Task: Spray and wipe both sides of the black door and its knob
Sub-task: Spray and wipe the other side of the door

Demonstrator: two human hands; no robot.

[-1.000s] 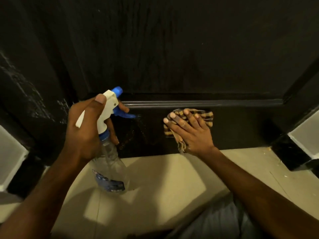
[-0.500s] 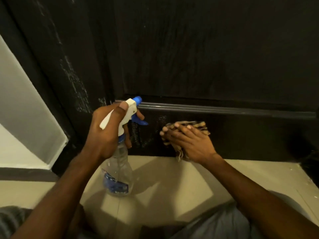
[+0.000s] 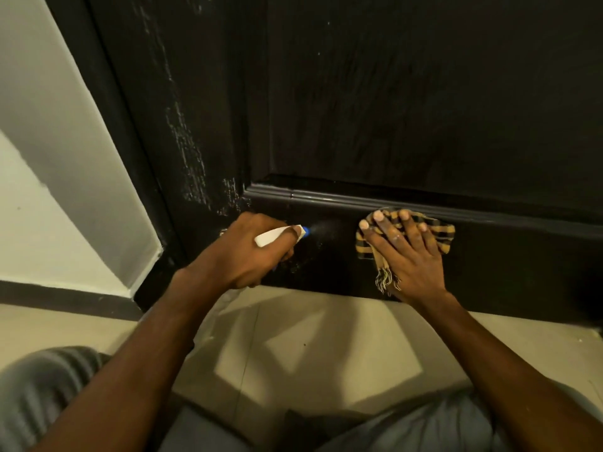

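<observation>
The black door fills the upper view, with a moulded ledge above its bottom rail. My left hand grips a spray bottle; only its white head and blue nozzle show, aimed at the bottom rail, where a faint mist hangs. The bottle's body is hidden under my hand. My right hand presses a yellow-and-black checked cloth flat against the rail with straight fingers. The knob is out of view.
The dark door frame with whitish streaks stands at the left, next to a white wall with a dark skirting. Beige floor tiles lie below the door. My grey-clad knees show at the bottom.
My left hand has tipped the bottle forward and down toward the bottom rail, hiding its body, and mist now shows. The cloth hand has shifted slightly right. The view swung left.
</observation>
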